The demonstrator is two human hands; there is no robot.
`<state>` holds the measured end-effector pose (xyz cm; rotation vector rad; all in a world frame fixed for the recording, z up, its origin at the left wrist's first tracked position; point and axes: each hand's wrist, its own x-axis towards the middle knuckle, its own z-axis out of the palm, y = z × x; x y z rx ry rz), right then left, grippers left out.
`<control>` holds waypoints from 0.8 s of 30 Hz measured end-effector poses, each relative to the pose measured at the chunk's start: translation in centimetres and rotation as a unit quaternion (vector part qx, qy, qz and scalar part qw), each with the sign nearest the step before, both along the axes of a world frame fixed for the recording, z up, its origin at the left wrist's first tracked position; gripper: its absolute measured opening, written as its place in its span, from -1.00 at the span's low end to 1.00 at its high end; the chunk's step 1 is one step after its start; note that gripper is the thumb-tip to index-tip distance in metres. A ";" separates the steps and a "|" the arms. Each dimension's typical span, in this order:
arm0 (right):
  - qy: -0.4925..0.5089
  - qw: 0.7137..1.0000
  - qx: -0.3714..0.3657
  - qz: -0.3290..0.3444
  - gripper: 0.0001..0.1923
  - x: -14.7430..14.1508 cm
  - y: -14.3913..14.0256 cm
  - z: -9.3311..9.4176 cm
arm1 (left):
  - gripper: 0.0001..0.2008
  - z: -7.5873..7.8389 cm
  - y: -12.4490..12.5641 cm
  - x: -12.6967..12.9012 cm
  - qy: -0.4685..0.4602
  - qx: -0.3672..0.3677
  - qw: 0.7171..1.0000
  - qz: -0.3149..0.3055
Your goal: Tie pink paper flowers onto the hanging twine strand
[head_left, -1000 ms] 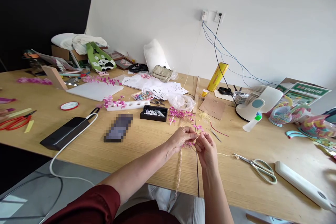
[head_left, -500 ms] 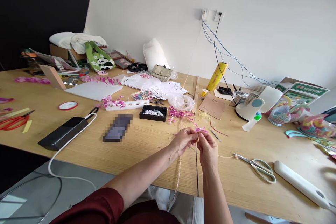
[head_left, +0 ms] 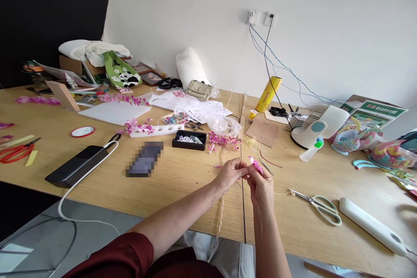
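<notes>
Both my hands meet above the table's near edge, fingertips touching. My right hand is closed on a small pink artificial flower, whose petals stick up above the thumb and fingers. My left hand pinches right beside it; whatever lies between its fingertips is hidden. A pale twisted twine hangs over the table edge toward my lap, below the left wrist. Beyond my hands lies a bunch of pink flowers. Scissors with pale handles rest to the right, a thin strand reaching their tips.
A black tray of small white pieces, a phone-like blurred object and a black power bank-like box lie leftward. Red-handled scissors are far left. A white fan and a long white device stand right.
The pink flower has turned upright and shows more clearly above my right hand. My right hand has shifted slightly right; the left still pinches beside it.
</notes>
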<state>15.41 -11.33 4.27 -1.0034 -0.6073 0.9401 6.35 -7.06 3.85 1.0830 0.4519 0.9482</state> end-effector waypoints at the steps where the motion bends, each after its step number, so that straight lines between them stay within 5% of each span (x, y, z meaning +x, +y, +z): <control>1: -0.005 1.000 0.005 0.006 -0.74 0.1 0.0 0.0 | -0.70 0.1 0.1 -0.1 0.010 -0.001 1.000 -0.002; 10: 0.005 0.999 0.032 0.009 -0.74 0.0 -0.3 0.4 | -0.68 -0.3 1.2 -0.7 0.099 0.016 0.995 -0.022; 17: -0.018 0.998 0.035 0.041 -0.78 0.5 -0.1 0.4 | -0.72 0.4 1.8 -1.9 0.118 0.004 0.987 -0.110; 24: 0.009 0.998 0.037 0.043 -0.80 0.4 0.3 -0.2 | -0.74 -0.4 1.5 -1.1 0.043 -0.034 0.996 -0.071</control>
